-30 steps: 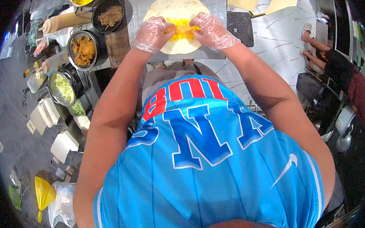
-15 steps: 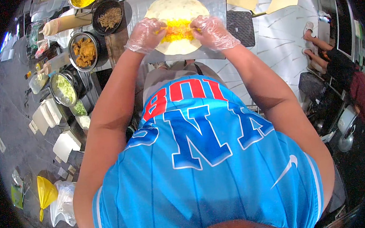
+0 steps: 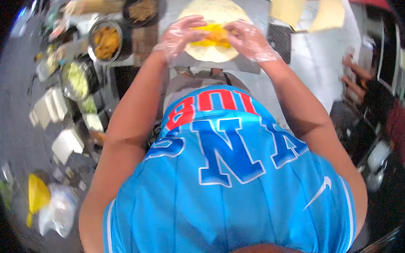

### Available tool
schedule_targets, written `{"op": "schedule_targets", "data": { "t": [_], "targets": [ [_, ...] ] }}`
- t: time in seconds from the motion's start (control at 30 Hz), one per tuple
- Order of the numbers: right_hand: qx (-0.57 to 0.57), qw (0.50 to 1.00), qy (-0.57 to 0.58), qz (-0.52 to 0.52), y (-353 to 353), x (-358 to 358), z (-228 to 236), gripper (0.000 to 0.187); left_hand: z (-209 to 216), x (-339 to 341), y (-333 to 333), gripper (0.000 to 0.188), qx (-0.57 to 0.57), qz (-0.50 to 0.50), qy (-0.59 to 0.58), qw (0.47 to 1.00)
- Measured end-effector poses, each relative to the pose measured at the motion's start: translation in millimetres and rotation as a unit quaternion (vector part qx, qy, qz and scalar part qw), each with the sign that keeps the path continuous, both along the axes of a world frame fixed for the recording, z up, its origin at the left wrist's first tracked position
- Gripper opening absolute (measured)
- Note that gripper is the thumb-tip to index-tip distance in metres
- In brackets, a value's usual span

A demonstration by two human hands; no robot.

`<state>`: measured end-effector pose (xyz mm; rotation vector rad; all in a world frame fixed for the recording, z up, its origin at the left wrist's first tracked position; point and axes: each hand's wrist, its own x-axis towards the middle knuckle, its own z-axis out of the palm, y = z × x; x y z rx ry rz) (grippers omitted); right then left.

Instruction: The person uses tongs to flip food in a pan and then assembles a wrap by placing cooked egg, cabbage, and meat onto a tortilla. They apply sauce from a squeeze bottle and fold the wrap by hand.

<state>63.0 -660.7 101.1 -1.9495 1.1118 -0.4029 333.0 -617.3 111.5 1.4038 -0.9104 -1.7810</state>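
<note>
A round flatbread [image 3: 216, 7] lies on a grey metal sheet [image 3: 167, 8] at the far side in front of me. Across its middle runs a band of shredded yellow filling [image 3: 214, 35] with some orange in it. My left hand [image 3: 182, 36], in a clear plastic glove, is at the filling's left end with its fingers stretched out. At the right end is my right hand [image 3: 249, 39], gloved the same way, its fingers bent and pressed together. Whatever it pinches is hidden by the fingers.
To the left stand a bowl of brown fried pieces [image 3: 106, 41], a dark pan of shredded brown food [image 3: 142, 10] and a bowl of pale green shreds [image 3: 76, 81]. White boxes [image 3: 68, 145] lie nearer. A dark textured mat [image 3: 281, 42] is right; another person [image 3: 379, 99] is at far right.
The left fingers have gone from curled to stretched out at the filling. The right hand stays at its end. The whole view has shifted and blurred.
</note>
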Motion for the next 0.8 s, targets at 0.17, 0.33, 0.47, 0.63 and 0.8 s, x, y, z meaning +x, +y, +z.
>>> {"op": "schedule_targets", "data": {
  "t": [0.17, 0.33, 0.47, 0.63, 0.8],
  "targets": [
    [-0.011, 1.0, 0.009, 0.015, 0, -9, 17, 0.026, 15, 11, 19, 0.05, 0.053, 0.11, 0.152, 0.981],
    [0.019, 0.997, 0.074, 0.021, 0, -10, 31, 0.022, 58, 72, 86, 0.045, 0.033, 0.166, 0.144, 0.975],
    [0.047, 0.993, 0.104, 0.017, -10, -2, 39, 0.02, 113, 169, 174, 0.046, -0.005, 0.264, 0.114, 0.958],
    [0.038, 0.994, 0.099, -0.007, -17, 24, 41, 0.024, 107, 333, 323, 0.03, 0.076, 0.469, -0.188, 0.86],
    [0.048, 0.994, 0.091, -0.031, 6, 81, 61, 0.025, 26, 482, 448, 0.043, 0.193, 0.255, -0.635, 0.703]
  ]
}}
